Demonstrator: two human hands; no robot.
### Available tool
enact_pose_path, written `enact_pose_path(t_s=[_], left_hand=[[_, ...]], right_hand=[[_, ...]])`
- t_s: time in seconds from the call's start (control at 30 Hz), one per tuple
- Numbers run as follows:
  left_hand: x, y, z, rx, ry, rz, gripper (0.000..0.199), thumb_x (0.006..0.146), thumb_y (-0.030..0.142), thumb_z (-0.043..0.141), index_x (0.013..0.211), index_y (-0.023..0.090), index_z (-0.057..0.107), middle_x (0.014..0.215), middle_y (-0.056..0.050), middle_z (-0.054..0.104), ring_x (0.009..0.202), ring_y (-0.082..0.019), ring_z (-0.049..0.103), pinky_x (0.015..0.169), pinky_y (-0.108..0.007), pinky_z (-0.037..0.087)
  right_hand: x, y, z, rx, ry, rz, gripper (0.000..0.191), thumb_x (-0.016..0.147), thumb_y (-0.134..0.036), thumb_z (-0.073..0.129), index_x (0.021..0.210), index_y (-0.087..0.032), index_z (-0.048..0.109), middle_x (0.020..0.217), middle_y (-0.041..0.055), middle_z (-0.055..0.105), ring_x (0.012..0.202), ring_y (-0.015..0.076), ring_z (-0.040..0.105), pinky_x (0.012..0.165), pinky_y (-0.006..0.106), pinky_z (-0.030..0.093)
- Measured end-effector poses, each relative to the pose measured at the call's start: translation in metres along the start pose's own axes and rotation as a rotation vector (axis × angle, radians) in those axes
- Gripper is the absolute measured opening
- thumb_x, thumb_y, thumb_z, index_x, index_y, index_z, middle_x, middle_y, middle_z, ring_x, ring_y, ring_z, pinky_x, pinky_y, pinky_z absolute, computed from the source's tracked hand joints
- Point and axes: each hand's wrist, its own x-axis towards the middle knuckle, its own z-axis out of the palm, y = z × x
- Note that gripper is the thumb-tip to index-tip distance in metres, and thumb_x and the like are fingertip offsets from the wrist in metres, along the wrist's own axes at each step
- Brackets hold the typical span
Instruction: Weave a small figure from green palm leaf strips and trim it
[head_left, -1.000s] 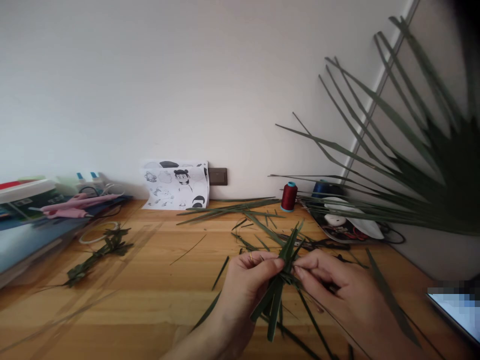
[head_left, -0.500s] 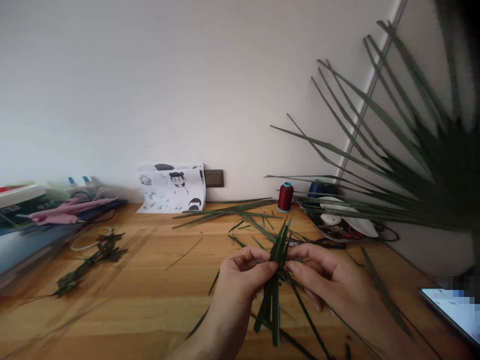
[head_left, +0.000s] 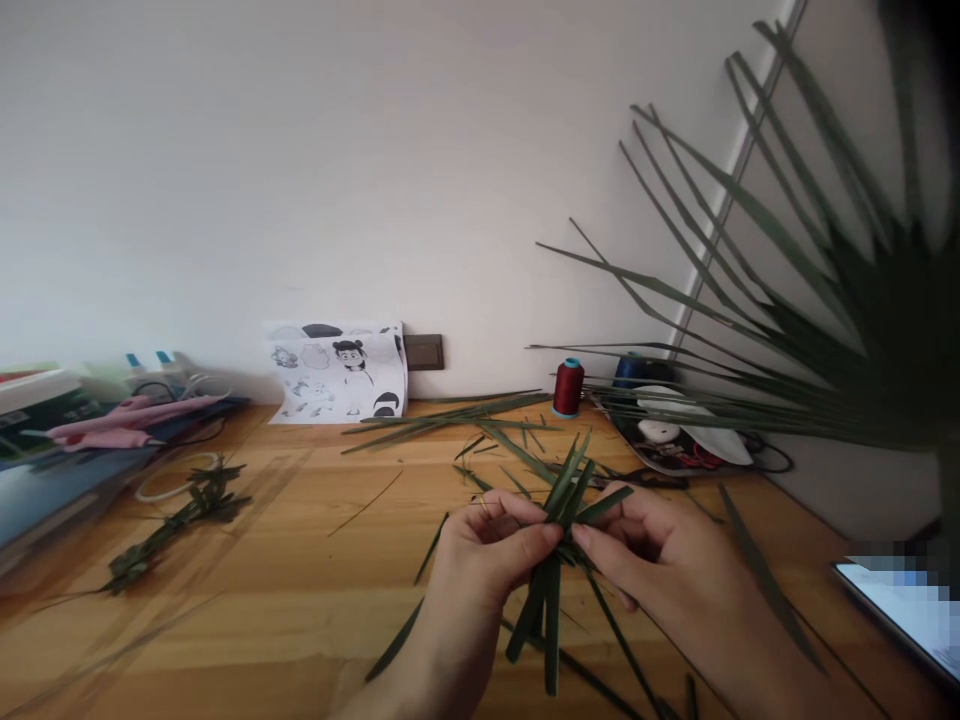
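Between my two hands is a small bundle of green palm leaf strips (head_left: 552,600), crossed and gathered at the middle, with ends fanning up and two broad ends hanging down. My left hand (head_left: 491,560) pinches the crossing from the left, thumb in front; a ring shows on one finger. On the other side my right hand (head_left: 660,560) pinches the strips between thumb and forefinger. One strip (head_left: 609,503) sticks out to the upper right above the right thumb. The exact crossing of the strips is partly hidden by the fingertips.
On the wooden table lie loose leaf strips (head_left: 442,418) and a woven leaf piece (head_left: 169,525). A dark red thread spool (head_left: 568,388) stands near a tray of oddments (head_left: 675,450). A palm frond (head_left: 840,350) reaches in from the right. Left are pink glue guns (head_left: 127,422); right, a phone (head_left: 900,620).
The upper strip ends have spread apart, and one strip now points to the upper right over my right hand. Both hands keep their pinch at nearly the same place.
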Motion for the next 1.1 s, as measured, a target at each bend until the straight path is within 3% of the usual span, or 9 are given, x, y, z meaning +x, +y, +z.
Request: enact_pose_path(t_s=[0.23,0.4,0.73,1.1], left_hand=[[0.001,-0.001,-0.003,0.027,-0.001,0.011,0.008,0.064,0.015,0.069,0.068,0.017,0.063,0.063,0.002,0.060,0.060,-0.008,0.054,0.060,-0.020,0.040],[0.001,0.008,0.000,0.189,0.084,0.184,0.007,0.058,0.012,0.071,0.058,0.017,0.066,0.077,0.002,0.058,0.077,-0.010,0.054,0.070,-0.018,0.041],[-0.002,0.012,0.003,0.222,0.110,0.111,0.007,0.060,0.013,0.069,0.064,0.015,0.063,0.063,0.002,0.062,0.058,-0.008,0.055,0.057,-0.017,0.044],[-0.002,0.011,0.004,0.255,0.120,0.124,0.008,0.061,0.015,0.067,0.065,0.015,0.060,0.063,0.001,0.061,0.057,-0.009,0.056,0.055,-0.019,0.044]], right_hand=[[0.000,-0.004,0.000,-0.057,0.035,-0.038,0.010,0.072,-0.027,0.051,0.068,-0.019,0.055,0.046,-0.0071,0.044,0.041,0.0067,0.039,0.038,0.018,0.029],[-0.001,-0.001,-0.001,-0.080,0.024,-0.026,0.013,0.073,-0.030,0.051,0.067,-0.019,0.053,0.047,-0.0070,0.044,0.042,0.0068,0.038,0.039,0.017,0.030],[-0.001,-0.010,-0.002,-0.134,0.007,-0.013,0.012,0.075,-0.027,0.050,0.071,-0.018,0.056,0.046,-0.0080,0.042,0.042,0.0061,0.037,0.039,0.017,0.028],[-0.001,-0.001,0.001,-0.128,-0.006,-0.053,0.015,0.078,-0.029,0.047,0.071,-0.018,0.053,0.053,-0.0049,0.049,0.048,0.0086,0.042,0.044,0.019,0.032]])
